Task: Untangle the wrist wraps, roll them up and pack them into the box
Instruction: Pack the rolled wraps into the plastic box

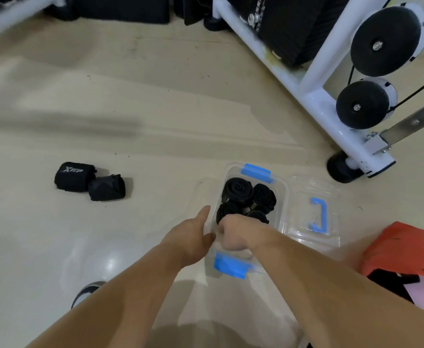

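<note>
The pale beige gym floor (155, 109) runs out in front of me. At its far right side stands a white machine frame (281, 71) carrying two black pulleys (385, 41) and a cable.

The clear box (282, 197) sits on the floor just ahead of me, near the frame's black foot. It has a blue latch (256, 172) at its far end and another at the near end. Four rolled wrist wraps (238, 190), all black, stand on end inside it, packed tightly together in the far half. The lid (303, 222) lies flat on the floor, touching the box's right side, with its blue handle (318, 214) facing up.

My left hand (193, 234) rests against the box's left wall, its fingers fairly straight and pointing away from me, the thumb at the rim. My right hand (233, 236) is down in the near end of the box, just beside the nearest rolls. Its fingers are curled under and out of my sight, so I cannot tell whether they have hold of anything.

Well off to the left on the floor lie two more rolled wraps touching each other. One is a labelled roll (74, 175) with white lettering, the other a plain roll (106, 187). An orange cloth (404, 249) sits at the near right, and the toe of a shoe (85, 292) shows under my left forearm.
</note>
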Demonstrator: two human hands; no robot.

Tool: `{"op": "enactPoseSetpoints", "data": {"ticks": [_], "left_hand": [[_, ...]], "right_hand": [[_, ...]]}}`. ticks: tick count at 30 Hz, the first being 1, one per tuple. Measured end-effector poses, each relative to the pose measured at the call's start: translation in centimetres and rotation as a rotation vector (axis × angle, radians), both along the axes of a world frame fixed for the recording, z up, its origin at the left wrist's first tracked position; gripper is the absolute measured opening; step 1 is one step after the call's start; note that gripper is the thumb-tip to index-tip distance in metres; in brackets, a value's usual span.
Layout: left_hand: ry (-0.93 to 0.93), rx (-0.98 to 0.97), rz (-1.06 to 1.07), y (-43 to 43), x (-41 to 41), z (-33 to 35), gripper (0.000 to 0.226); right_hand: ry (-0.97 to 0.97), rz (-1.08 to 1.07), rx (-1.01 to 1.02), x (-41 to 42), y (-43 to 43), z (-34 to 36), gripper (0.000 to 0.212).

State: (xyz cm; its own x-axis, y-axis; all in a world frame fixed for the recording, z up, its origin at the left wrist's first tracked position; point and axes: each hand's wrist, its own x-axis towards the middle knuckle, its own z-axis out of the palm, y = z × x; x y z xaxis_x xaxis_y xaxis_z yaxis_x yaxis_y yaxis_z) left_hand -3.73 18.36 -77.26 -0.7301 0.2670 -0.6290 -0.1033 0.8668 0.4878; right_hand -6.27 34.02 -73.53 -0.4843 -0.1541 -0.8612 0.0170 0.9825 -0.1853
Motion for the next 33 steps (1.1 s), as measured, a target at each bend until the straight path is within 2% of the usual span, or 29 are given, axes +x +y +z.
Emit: {"op": "enactPoseSetpoints", "data": {"ticks": [3,5,9,11,14,18,22,27,33], "left_hand": [[0.063,0.038,-0.006,-1.7,-0.2,0.9,0.065],[0.066,0.061,0.087,-3.4,-0.3,1.4,0.057],[0.029,-0.019,0.274,-8.8,-0.7,1.8,0.041],[0.039,-0.059,0.311,-11.8,-1.2,2.0,0.039],[0.063,-0.145,0.360,-16.4,-2.8,2.5,0.038],[0.063,-0.321,0.460,-21.2,-6.0,2.5,0.032],[0.167,-0.405,0.478,-24.3,-9.4,1.1,0.052],[0.174,-0.362,0.575,-26.7,-11.9,-2.2,0.054],[0.214,-0.232,0.767,-27.9,-12.6,-3.7,0.055]], "right_hand": [[-0.057,-0.001,0.057,-2.2,-1.7,2.4,0.024],[-0.051,-0.039,0.048,-3.2,-3.6,3.5,0.023],[0.332,0.027,-0.010,-4.2,-8.5,3.9,0.020],[0.435,0.036,-0.072,-4.0,-11.2,3.0,0.023],[0.401,-0.069,-0.236,-3.8,-15.3,1.4,0.021],[0.424,-0.071,-0.404,-4.8,-19.6,-0.4,0.043],[0.359,-0.086,-0.438,-7.1,-22.5,-2.4,0.052],[0.281,-0.294,-0.475,-9.5,-25.6,-4.6,0.052],[0.131,-0.540,-0.545,-9.4,-26.0,-7.7,0.033]]}}
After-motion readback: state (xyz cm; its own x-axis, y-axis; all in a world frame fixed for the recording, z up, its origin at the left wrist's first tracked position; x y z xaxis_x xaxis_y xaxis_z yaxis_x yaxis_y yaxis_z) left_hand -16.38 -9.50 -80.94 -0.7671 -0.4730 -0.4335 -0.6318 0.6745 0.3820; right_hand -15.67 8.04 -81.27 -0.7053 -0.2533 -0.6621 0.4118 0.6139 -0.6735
